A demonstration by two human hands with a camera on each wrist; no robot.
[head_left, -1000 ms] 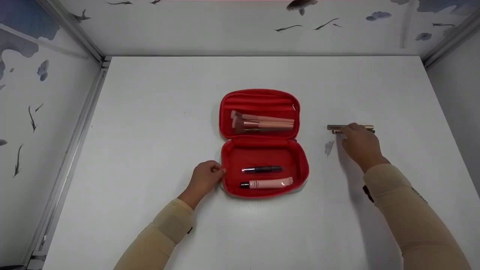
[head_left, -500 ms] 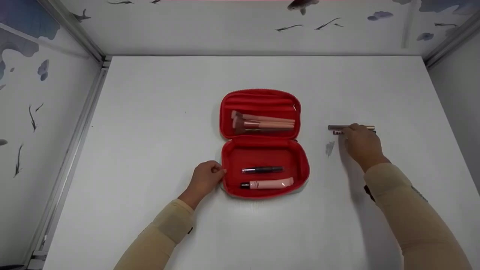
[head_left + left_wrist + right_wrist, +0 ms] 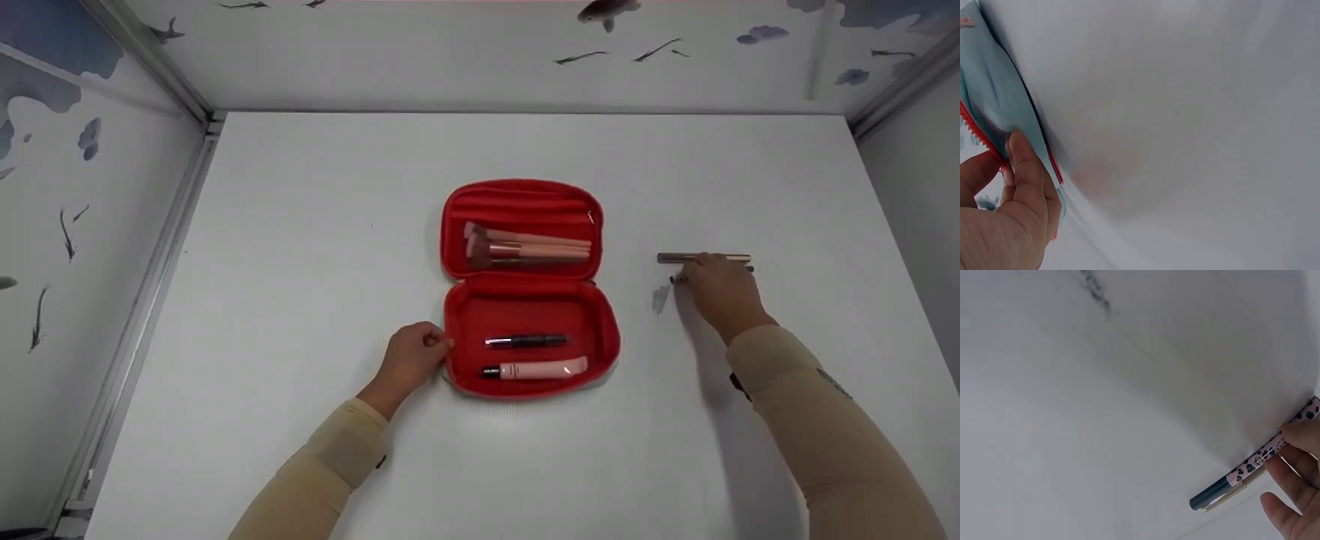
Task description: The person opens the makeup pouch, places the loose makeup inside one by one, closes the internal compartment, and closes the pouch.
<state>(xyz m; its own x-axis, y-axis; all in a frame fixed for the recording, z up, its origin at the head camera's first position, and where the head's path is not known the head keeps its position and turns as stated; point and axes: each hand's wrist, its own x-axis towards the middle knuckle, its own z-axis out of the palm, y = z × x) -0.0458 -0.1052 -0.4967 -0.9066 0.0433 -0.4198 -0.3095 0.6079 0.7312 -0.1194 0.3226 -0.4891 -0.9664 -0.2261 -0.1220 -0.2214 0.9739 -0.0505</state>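
An unzipped red-lined makeup bag lies spread flat in the head view. My left hand pinches its left rim; the left wrist view has the thumb and fingers at the red zipper edge of the pale blue outer fabric. To the right of the bag, my right hand pinches a slim pink spotted cosmetic pen with a dark end. A gold and grey tube lies just beyond these fingers. Most of the pen is hidden under the hand in the head view.
Makeup brushes lie in the bag's upper half. A dark cosmetic pen and a pink squeeze tube rest in the lower half. A grey smudge marks the white table. Printed panels stand around it.
My right fingers have drawn the spotted pen slightly nearer, tilting it away from the gold and grey tube. The left hand has stayed at the bag's rim.
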